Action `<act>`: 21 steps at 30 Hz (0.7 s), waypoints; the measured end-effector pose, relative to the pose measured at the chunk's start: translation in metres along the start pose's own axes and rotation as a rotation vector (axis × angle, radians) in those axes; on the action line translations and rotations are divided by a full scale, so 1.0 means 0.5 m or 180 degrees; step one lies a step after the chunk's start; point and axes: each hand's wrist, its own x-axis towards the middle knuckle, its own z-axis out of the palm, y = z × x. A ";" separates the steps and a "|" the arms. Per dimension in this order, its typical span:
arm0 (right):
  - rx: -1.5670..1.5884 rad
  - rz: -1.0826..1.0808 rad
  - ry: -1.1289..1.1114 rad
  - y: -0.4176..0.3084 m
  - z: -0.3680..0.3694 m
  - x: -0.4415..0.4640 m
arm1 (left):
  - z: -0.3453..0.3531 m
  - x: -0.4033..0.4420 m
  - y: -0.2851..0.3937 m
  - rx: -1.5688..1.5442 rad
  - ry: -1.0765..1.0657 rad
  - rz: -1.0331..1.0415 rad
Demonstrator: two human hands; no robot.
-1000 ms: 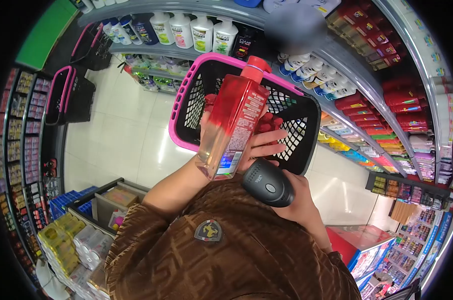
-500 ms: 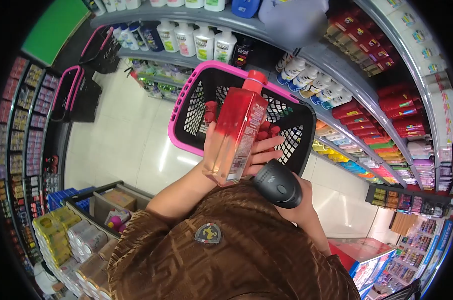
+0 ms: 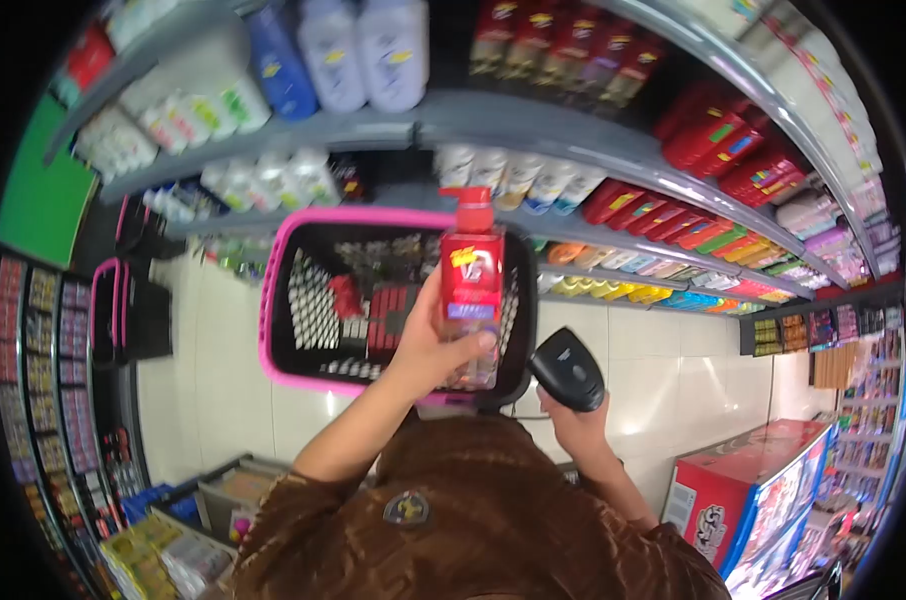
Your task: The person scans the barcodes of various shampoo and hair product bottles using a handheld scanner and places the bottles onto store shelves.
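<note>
My left hand [image 3: 435, 345] is wrapped round a pump bottle [image 3: 473, 277] with a red cap and a red front label bearing a yellow tag. It stands upright over the right part of a black shopping basket [image 3: 303, 383] with a pink rim. Inside the basket lie red-topped bottles [image 3: 346, 297], partly hidden. My right hand [image 3: 578, 420] grips a black barcode scanner [image 3: 568, 368] by its handle, right of the basket and apart from the bottle. Most of that handle is hidden by the scanner's head.
Shelves [image 3: 373, 125] of shampoo bottles run across the front and right. More black baskets [image 3: 133, 315] stand at the left beside packed shelving. A red box-like display [image 3: 738, 470] is at the lower right, and stacked cans [image 3: 163, 555] at the lower left.
The bottle has turned from its back label to its front label, with my left hand's grip shifted. The scanner is now farther from the bottle. The view has swung right.
</note>
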 end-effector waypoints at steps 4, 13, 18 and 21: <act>0.0504 0.0255 0.0152 0.056 -0.100 0.026 | 0.089 0.106 0.014 0.0631 -0.0173 0.0708; 0.0585 -0.0033 0.0277 0.149 -0.285 0.084 | 0.240 0.507 0.030 0.2726 0.0067 0.1818; 0.0900 0.0181 0.0192 0.161 -0.356 0.104 | 0.275 0.691 0.001 0.2099 -0.0109 0.1627; 0.0955 0.0260 0.0155 0.178 -0.382 0.111 | 0.282 0.745 -0.025 0.2024 -0.0282 0.1635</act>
